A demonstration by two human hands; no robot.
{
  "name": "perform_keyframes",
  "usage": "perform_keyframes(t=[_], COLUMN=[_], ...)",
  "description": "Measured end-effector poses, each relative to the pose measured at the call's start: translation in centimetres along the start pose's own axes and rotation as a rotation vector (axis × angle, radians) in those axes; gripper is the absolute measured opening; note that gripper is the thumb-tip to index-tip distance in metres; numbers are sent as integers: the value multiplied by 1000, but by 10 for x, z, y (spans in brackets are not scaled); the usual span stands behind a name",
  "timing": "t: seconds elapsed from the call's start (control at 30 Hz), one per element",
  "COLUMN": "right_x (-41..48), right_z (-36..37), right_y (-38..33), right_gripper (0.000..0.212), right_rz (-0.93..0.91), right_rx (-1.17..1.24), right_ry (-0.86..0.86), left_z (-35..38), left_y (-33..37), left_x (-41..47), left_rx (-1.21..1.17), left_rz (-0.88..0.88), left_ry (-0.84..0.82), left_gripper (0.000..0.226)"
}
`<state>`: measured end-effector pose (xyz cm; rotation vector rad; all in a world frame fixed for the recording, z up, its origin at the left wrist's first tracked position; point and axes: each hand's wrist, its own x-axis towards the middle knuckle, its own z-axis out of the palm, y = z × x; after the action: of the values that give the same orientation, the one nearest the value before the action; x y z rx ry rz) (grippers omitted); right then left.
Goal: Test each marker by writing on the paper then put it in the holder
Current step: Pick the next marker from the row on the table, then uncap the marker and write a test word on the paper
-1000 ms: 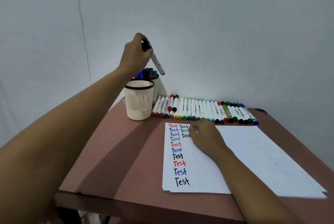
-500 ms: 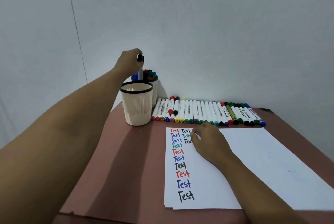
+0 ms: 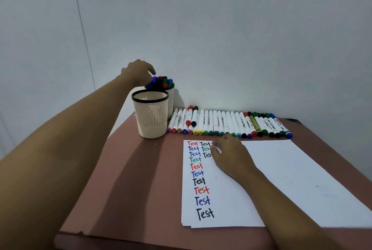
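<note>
My left hand hovers just above the far holder, which is packed with capped markers; its fingers are spread and hold nothing. A nearer cream holder with a black rim stands in front of it and looks empty. My right hand rests flat on the white paper, beside two columns of the word "Test" in red, blue, green and black. A row of several markers lies along the paper's far edge.
The brown table stands in a corner against white walls. Its front edge is near the bottom of the view and its left edge runs beside my left forearm. The paper is a small stack reaching past the right border.
My left hand lowered the black-capped marker into the far holder and let it go; its fingers are now spread above the caps. The right hand stayed on the paper.
</note>
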<state>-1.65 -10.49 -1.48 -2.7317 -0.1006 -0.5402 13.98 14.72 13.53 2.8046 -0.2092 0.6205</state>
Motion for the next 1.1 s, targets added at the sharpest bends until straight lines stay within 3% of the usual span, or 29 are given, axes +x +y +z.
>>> perform_keyframes(t=[0.23,0.4,0.7,0.8,1.0,1.1], right_x=[-1,-4,0,16,77,90], right_z=[-2,-4,-13,-26,-19,-3], right_y=[1,-2,-13,-18,-32,-41], right_gripper=[32,33,28,24,22,34], right_rz=[0,-19,-92,-38,73,126], right_rx=[0,-50,-294,-226,-63,-16], right_ry=[-12,-24,-135,-213,-123,-111], left_z=[-7,33,93,95,97,98], left_y=[50,65,51,50,49,49], left_x=[-75,-138,-164,-164,-162,-162], left_rx=[-367,-400,-292,-307,-319,-324], left_rz=[230,340,225,229,227,243], left_ry=[309,151,-234,-238,-221,-210], left_gripper=[32,27,31,33,33,33])
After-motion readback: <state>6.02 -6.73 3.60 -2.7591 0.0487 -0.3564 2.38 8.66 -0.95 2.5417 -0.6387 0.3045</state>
